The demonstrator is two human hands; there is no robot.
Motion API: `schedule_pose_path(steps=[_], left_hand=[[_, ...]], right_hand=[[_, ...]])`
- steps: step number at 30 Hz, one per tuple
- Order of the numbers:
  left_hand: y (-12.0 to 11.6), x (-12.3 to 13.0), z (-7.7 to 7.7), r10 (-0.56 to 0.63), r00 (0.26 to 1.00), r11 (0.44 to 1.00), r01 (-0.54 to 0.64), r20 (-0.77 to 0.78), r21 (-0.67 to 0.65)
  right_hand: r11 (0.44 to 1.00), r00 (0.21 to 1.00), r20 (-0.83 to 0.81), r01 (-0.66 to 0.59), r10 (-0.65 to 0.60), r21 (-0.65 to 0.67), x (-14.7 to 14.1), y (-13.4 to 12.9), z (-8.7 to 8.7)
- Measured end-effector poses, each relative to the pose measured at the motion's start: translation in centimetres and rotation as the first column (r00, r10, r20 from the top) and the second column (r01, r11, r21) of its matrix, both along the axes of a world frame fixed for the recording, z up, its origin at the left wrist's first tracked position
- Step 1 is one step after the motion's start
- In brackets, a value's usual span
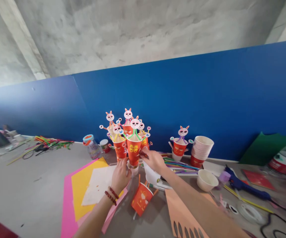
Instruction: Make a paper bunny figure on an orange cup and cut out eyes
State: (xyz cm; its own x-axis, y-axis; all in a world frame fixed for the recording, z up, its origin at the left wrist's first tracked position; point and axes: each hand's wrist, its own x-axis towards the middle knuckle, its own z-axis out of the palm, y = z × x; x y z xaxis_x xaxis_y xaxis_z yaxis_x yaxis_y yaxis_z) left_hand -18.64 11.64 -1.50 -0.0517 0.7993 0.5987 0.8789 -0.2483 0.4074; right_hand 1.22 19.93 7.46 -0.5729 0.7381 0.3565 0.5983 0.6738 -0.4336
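While the head view shows the right hand (154, 161) at the right side of the front red cup (134, 148), the left hand (121, 175) is near its lower left; I cannot tell whether either has closed on it. This cup stands foremost among rabbit-topped cups (119, 148) on the counter (41, 188), behind a tilted cup (142, 200).

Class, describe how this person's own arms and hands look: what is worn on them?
No gloves cover the left hand or the right hand, and no sleeves show on the forearms. Two dark reddish beaded bracelet strands circle the left wrist; none shows on the right.
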Motion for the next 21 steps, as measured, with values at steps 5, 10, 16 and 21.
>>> schedule_pose_path(steps=[5,10,16,21], left_hand=[[0.3,0.7,-1.4,0.012,0.998,1.000,-0.011,0.068,-0.029],[0.8,1.1,-1.7,0.054,0.987,0.997,-0.045,0.150,-0.067],[0.8,1.1,-2.0,0.079,0.974,0.993,-0.059,0.213,-0.098],[1.0,0.8,-2.5,0.079,0.965,0.994,-0.056,0.250,-0.095]], right_hand=[[1.000,0.999,0.036,-0.016,0.016,-0.005,-0.6,-0.4,-0.6],[1.000,0.996,0.088,-0.016,0.017,-0.011,-0.9,-0.6,-1.2],[0.999,0.991,0.130,-0.007,0.011,-0.032,-1.0,-0.3,-2.2],[0.999,0.987,0.159,0.008,-0.001,-0.041,-0.9,-0.1,-2.5]])
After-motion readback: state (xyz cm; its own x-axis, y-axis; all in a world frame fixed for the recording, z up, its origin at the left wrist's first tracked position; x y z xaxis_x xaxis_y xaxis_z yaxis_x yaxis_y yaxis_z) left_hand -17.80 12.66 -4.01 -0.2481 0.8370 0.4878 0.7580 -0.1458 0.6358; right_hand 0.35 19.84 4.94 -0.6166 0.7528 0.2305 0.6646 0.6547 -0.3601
